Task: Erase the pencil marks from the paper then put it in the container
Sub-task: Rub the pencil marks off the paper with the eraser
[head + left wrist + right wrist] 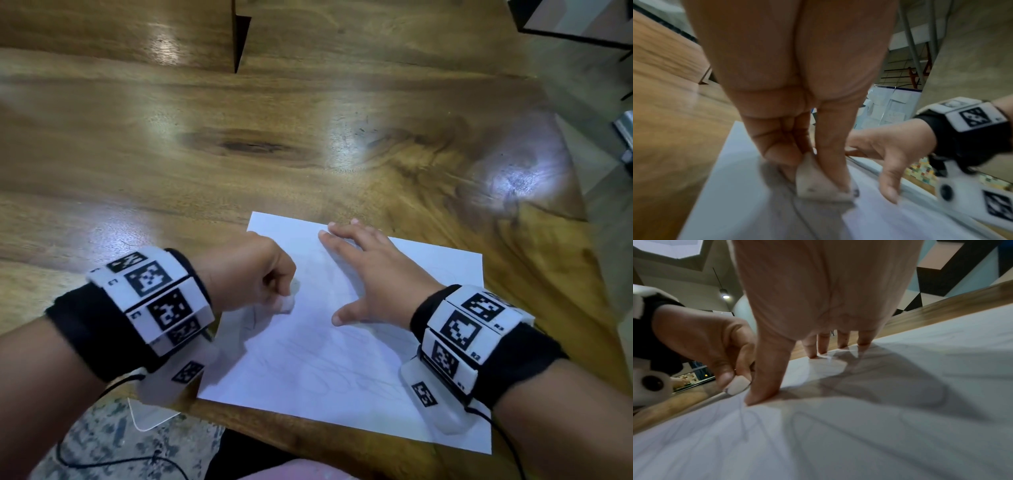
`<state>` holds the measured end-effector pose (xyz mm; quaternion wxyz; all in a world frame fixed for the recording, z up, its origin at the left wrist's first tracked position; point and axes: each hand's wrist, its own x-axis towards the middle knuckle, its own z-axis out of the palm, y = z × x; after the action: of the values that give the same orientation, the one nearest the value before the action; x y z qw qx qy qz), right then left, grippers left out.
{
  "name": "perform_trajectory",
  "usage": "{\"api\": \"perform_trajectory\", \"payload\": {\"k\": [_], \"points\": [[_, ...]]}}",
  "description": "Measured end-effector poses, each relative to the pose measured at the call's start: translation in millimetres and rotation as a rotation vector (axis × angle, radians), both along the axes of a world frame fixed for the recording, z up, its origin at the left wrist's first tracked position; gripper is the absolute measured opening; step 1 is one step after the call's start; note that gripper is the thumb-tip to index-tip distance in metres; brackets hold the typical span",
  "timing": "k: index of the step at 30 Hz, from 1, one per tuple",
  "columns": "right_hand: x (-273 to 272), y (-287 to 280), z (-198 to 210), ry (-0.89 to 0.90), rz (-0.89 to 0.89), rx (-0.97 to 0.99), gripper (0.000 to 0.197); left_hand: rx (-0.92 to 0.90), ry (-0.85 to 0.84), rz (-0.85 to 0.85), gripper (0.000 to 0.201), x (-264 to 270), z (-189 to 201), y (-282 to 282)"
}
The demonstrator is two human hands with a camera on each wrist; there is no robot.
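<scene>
A white sheet of paper (342, 359) with faint pencil scribbles lies on the wooden table near its front edge. My left hand (260, 277) pinches a small white eraser (287, 303) and holds its tip against the sheet's left part; the eraser (818, 180) sits between thumb and curled fingers, and the eraser (737, 386) touches the paper (859, 426). My right hand (370, 270) lies flat with spread, straight fingers pressing the paper's upper middle; thumb and fingertips (812, 352) touch the sheet. The paper (731, 186) shows a dark line under the eraser. No container is in view.
The wooden table (205, 147) stretches bare ahead of the paper, with a dark notch (239, 37) at its far edge. Its right edge (575, 192) runs close beside the sheet. A white cable (144, 421) hangs below the front edge at left.
</scene>
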<state>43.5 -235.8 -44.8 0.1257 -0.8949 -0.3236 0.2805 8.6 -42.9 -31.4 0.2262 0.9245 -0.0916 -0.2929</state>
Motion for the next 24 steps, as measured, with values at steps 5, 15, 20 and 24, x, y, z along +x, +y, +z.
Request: {"api": "perform_trajectory", "payload": {"k": [5,15,20,24], "points": [[-0.7,-0.8,-0.8,-0.011,-0.028,0.057,0.104,-0.117,-0.149,0.306,0.016,31.2,0.8,2.8],[-0.3,-1.9,-2.6,-0.026,0.007,0.051,0.098,-0.105,-0.112,0.266,0.015,43.3,-3.8,-11.7],[-0.1,-2.0,-3.8,-0.031,0.005,0.053,0.098,-0.113,-0.231,0.322,0.016,46.9,-3.7,-15.8],[-0.3,-2.0,-3.9,-0.031,0.014,0.046,0.099,-0.062,-0.129,0.199,0.012,39.4,1.9,-18.7]]}}
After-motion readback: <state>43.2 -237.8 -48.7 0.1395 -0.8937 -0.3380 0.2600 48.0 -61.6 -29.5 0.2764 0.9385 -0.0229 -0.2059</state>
